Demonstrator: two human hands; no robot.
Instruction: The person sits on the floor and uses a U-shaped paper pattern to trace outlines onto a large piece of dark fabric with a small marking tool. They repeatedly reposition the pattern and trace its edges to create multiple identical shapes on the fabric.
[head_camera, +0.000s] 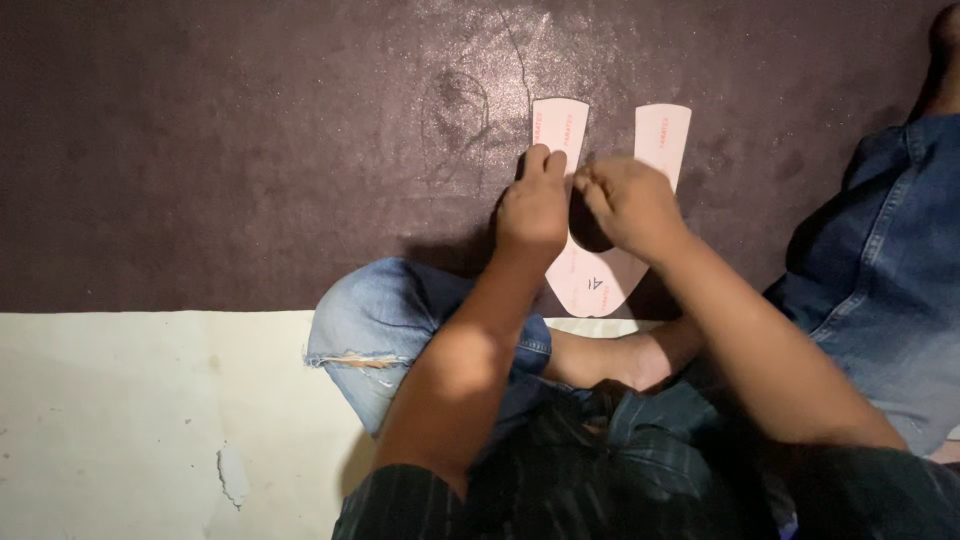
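A pale pink V-shaped paper pattern (590, 285) with two rounded arms lies flat on a dark brown sheet of material (250, 150). My left hand (533, 210) presses its fingertips on the left arm of the pattern. My right hand (630, 205) rests on the right arm, fingers curled as if pinching something small; what it pinches is hidden. The upper ends of both arms (560, 118) stick out beyond my fingers. Faint traced outlines (455, 110) show on the dark sheet left of the pattern.
I sit cross-legged in blue jeans, one torn knee (370, 340) at the sheet's near edge, the other leg (880, 270) at right. A cream floor (140, 420) with a chipped spot (232, 475) lies at the lower left.
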